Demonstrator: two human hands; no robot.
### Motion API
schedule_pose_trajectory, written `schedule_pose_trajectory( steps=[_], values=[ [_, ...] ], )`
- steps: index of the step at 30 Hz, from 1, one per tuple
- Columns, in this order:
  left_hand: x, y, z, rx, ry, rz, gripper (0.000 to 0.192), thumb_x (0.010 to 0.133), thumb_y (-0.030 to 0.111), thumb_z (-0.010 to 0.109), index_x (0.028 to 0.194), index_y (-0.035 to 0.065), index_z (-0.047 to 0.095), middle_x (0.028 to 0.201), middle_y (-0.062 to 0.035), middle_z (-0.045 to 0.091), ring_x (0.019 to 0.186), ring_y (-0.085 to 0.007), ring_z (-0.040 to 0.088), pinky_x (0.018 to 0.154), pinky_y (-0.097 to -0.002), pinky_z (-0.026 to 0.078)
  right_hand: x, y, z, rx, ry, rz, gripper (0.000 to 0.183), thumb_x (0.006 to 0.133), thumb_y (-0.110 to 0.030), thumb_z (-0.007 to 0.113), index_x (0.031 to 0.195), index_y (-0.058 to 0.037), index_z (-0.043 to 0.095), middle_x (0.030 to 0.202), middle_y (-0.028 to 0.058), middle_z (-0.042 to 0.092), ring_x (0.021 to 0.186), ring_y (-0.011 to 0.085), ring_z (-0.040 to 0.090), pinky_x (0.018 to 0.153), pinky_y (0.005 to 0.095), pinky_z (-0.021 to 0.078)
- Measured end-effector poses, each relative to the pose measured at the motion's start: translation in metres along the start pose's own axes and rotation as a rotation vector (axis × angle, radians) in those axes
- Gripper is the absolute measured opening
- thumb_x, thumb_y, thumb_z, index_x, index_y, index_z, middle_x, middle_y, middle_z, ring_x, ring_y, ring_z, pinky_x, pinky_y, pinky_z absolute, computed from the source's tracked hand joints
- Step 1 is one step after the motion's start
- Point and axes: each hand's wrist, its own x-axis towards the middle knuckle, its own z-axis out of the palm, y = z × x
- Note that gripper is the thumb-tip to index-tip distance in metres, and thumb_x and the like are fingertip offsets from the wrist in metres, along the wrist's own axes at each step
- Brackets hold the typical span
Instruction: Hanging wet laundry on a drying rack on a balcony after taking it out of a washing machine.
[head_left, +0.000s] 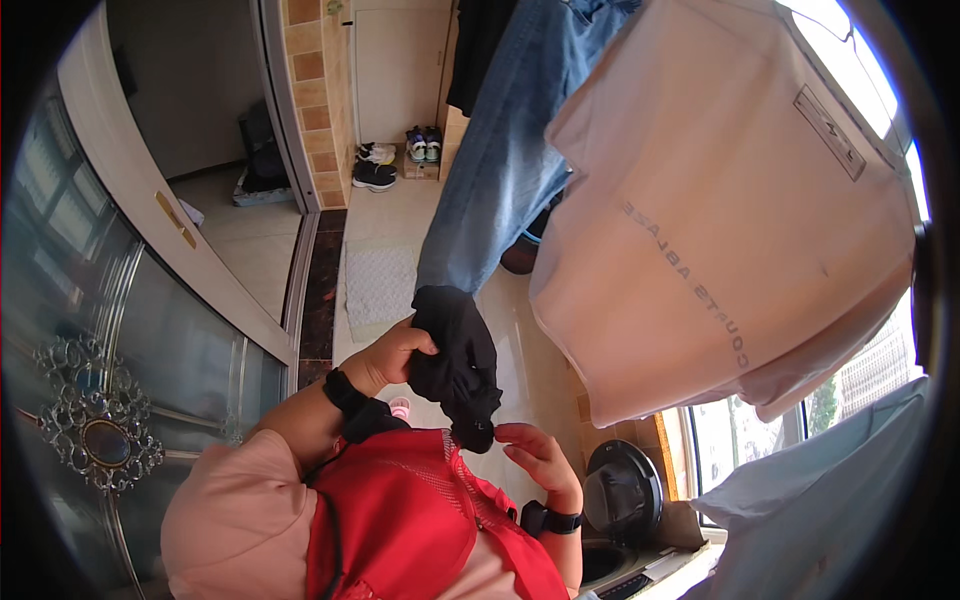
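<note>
My left hand (397, 351) grips a crumpled black cloth garment (457, 360), thumb on its near face and the other fingers mostly hidden by the fabric. The garment hangs down in front of my red apron (397, 495), its lower end near the apron's top edge. Just right of that lower end is my right hand (534, 454), thumb and fingers apart with nothing seen between them. Its fingertips are at the garment's edge; whether they touch it, I cannot tell. Behind the garment hang blue jeans (487, 165). A light pink shirt (720, 225) hangs at the upper right.
A washing machine with a raised round door (622, 487) stands at the lower right, beside a window. A light blue garment (817, 495) hangs nearby. On the left is a sliding glass door (187, 322). Shoes (375, 169) and a white mat (380, 285) lie on the floor ahead.
</note>
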Motion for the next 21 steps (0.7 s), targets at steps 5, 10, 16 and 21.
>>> schedule_pose_trajectory(
  steps=[5, 10, 16, 21],
  values=[
    [-0.014, 0.024, -0.023, 0.106, 0.027, 0.103, 0.056, 0.070, -0.004, 0.052, 0.125, 0.0003, 0.050, 0.112, -0.0103, 0.060, 0.102, -0.0232, 0.060, 0.093, -0.0370, 0.049, 0.036, -0.009, 0.002, -0.026, -0.048, -0.001, 0.033, 0.090, 0.001, 0.058, 0.122, 0.0002, 0.057, 0.111, 0.0066, 0.064, 0.106, 0.0142, 0.058, 0.090, 0.0285, 0.0475],
    [-0.009, 0.053, -0.061, 0.388, 0.071, 0.086, 0.073, 0.072, -0.011, 0.053, 0.141, 0.0041, 0.035, 0.124, -0.0102, 0.056, 0.112, -0.0232, 0.057, 0.097, -0.0380, 0.046, 0.090, -0.036, 0.009, -0.097, -0.066, -0.005, 0.030, 0.090, -0.001, 0.058, 0.121, 0.0002, 0.057, 0.111, 0.0068, 0.064, 0.105, 0.0144, 0.059, 0.090, 0.0285, 0.0477],
    [-0.003, 0.108, -0.085, 0.555, -0.285, 0.125, 0.069, 0.080, 0.001, 0.060, 0.143, 0.0041, 0.032, 0.127, -0.0047, 0.052, 0.119, -0.0151, 0.047, 0.103, -0.0317, 0.035, 0.189, -0.086, 0.044, -0.201, -0.149, -0.037, 0.030, 0.093, -0.003, 0.057, 0.122, 0.0015, 0.054, 0.112, 0.0082, 0.062, 0.108, 0.0162, 0.058, 0.095, 0.0292, 0.0454],
    [-0.004, 0.162, -0.109, 0.861, -0.405, -0.010, 0.037, 0.084, 0.014, 0.065, 0.117, 0.0033, 0.054, 0.099, -0.0006, 0.057, 0.090, -0.0096, 0.052, 0.080, -0.0266, 0.045, 0.283, -0.104, 0.081, -0.316, -0.235, -0.195, 0.037, 0.090, -0.008, 0.063, 0.125, -0.0006, 0.054, 0.112, 0.0086, 0.063, 0.105, 0.0161, 0.060, 0.091, 0.0287, 0.0484]
  ],
)
